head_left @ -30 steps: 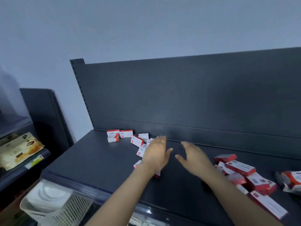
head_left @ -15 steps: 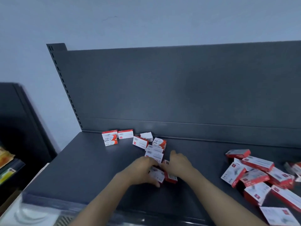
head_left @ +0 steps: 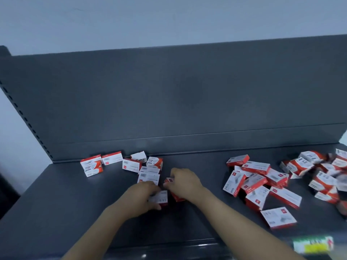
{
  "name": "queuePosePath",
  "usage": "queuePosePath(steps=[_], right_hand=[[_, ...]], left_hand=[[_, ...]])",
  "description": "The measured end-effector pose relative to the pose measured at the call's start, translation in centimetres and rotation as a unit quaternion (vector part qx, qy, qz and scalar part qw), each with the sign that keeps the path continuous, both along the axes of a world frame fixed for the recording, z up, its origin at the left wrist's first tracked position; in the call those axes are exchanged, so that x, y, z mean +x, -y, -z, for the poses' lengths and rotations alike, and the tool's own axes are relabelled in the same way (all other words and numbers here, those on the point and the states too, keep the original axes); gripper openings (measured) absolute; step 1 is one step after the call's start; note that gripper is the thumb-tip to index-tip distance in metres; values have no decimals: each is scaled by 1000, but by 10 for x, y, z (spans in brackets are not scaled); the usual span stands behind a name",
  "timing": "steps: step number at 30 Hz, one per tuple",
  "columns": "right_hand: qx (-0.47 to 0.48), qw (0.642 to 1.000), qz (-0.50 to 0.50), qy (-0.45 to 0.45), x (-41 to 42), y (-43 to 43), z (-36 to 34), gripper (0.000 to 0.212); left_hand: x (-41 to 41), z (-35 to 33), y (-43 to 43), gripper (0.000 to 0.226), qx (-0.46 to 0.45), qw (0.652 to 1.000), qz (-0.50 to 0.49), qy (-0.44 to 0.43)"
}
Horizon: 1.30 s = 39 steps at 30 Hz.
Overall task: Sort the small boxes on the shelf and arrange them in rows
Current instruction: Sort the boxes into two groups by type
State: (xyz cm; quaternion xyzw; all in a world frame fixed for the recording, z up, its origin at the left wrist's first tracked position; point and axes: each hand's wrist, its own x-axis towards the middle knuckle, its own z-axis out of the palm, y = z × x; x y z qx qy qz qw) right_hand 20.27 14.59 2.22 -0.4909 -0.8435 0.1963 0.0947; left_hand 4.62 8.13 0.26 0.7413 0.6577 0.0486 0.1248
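Reaching forward: left hand (head_left: 142,196) grips white box (head_left: 160,198), right hand (head_left: 183,182) clutches red box (head_left: 177,198).

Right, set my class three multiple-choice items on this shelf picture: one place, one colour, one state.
1. The big loose pile lies: A left of the left hand; B right of the right hand; C on the floor.
2. The small boxes are: A red and white; B blue and yellow; C green.
3. The left hand is: A idle; B gripping a box; C flat on the wall.
Key: B, the pile sits beyond the right hand; A, every box shows red and white; B, its fingers curl round the box.
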Motion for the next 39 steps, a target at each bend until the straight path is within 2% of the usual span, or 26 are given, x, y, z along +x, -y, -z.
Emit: queuePosePath(steps=[4, 10, 16, 25, 39], right_hand=[[28, 998, 31, -41, 34, -7, -23, 38], [56, 995, 58, -50, 122, -24, -53, 38], [70, 994, 75, -26, 218, -34, -53, 45], [46, 999, 24, 3, 304, -28, -32, 40], [63, 997, 15, 43, 318, -25, 5, 41]], left_hand=[[22, -23, -11, 39, 59, 998, 4, 30], [99, -54, -35, 35, 124, 989, 46, 68], [192, -53, -51, 38, 96, 988, 71, 100], [283, -35, -39, 42, 25, 998, 30, 56], [317, -15, -31, 39, 27, 998, 22, -52]])
